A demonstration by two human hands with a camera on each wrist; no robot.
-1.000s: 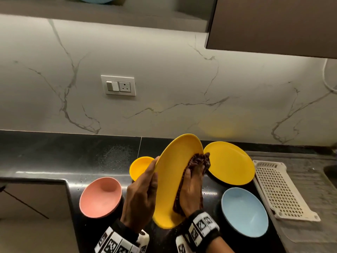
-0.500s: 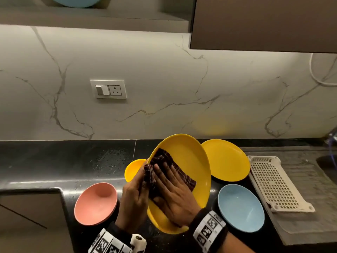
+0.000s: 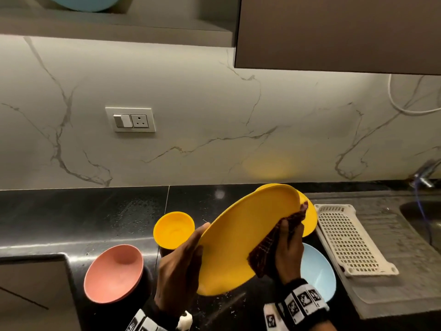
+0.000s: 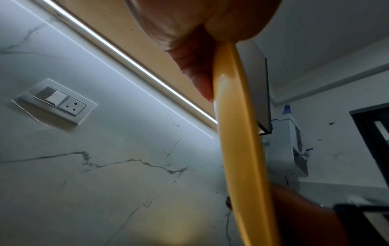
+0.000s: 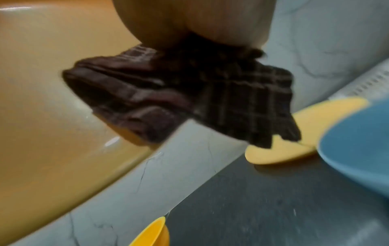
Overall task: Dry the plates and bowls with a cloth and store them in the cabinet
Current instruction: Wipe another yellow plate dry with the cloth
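A: Black stone counter, speckled with water, under a marbled wall. What's nearest?

B: The hands. The left hand grips the near-left rim of the yellow plate, thumb on the face turned toward us, fingers hidden behind. The right hand clutches the dark checked cloth and presses it along the plate's right edge. The plate is held off the counter, tilted up on edge.

A: How will it handle?

B: I'd judge it light and stiff, probably plastic, so not very fragile. It looks glossy and likely wet, so slippery. A pinch at the rim, thumb against fingers, seems the safest hold while the soft cloth works round it.

A: And around it?

B: On the counter, a pink bowl at near left and a blue bowl at near right, partly behind the right wrist. Farther, a small yellow bowl and a second yellow plate peeking out behind the held one. A white slotted rack lies right of them.

A: Where do they go?

B: Farthest up, an open shelf already carries something blue, beside a closed cabinet door.
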